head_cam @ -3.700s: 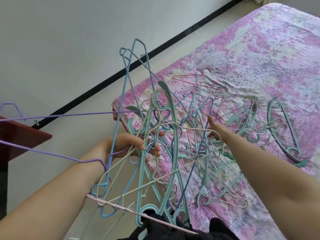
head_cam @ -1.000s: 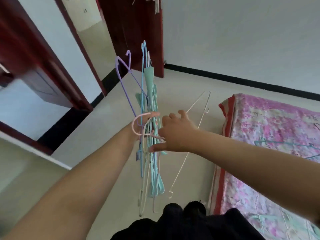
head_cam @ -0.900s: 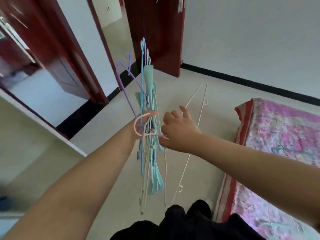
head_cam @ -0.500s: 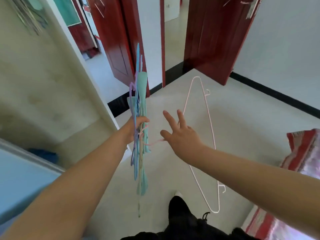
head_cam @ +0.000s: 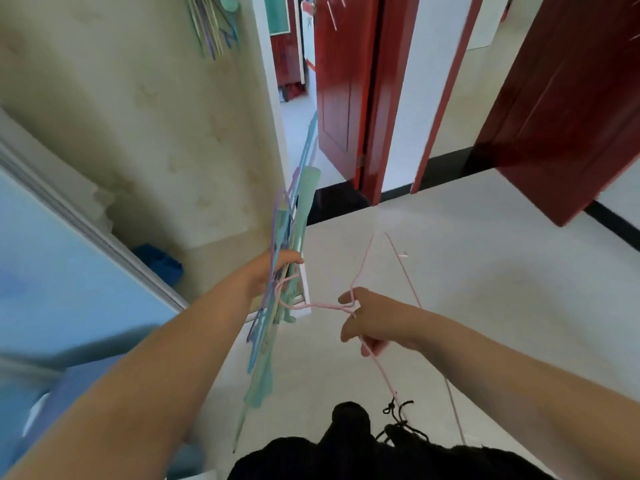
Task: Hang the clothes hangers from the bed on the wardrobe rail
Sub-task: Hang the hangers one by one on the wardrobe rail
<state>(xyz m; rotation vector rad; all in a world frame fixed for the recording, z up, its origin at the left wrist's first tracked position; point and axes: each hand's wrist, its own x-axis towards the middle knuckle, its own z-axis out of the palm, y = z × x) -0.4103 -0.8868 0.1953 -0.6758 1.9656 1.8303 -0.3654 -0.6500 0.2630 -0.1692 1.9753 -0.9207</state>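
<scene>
Head view, as I read it from the remote station. Half a second earlier the right hand (head_cam: pixel 369 320) had been spread beside the bundle of hangers (head_cam: pixel 287 258); it had since curled its grip round a pink wire hanger (head_cam: pixel 381 271) and drawn the frame clear to the right of the bundle, only the pink hook remaining caught among the bundle's stems. The left hand (head_cam: pixel 273 271) had kept its grip closed round the bundle, which stood nearly upright just right of the wardrobe (head_cam: pixel 156 126). The view had also swung away from the bed, no longer in frame, toward the wardrobe, whose pale interior filled the area left of the bundle. Hangers already on the rail (head_cam: pixel 213 26) showed at the wardrobe's top edge; the rail itself lay out of sight. A blue bag (head_cam: pixel 159 261) sat on the wardrobe floor, and red doors (head_cam: pixel 346 88) stood open beyond it. I judged that one hanger was being singled out for hanging, and that freeing the snagged hook came first.
</scene>
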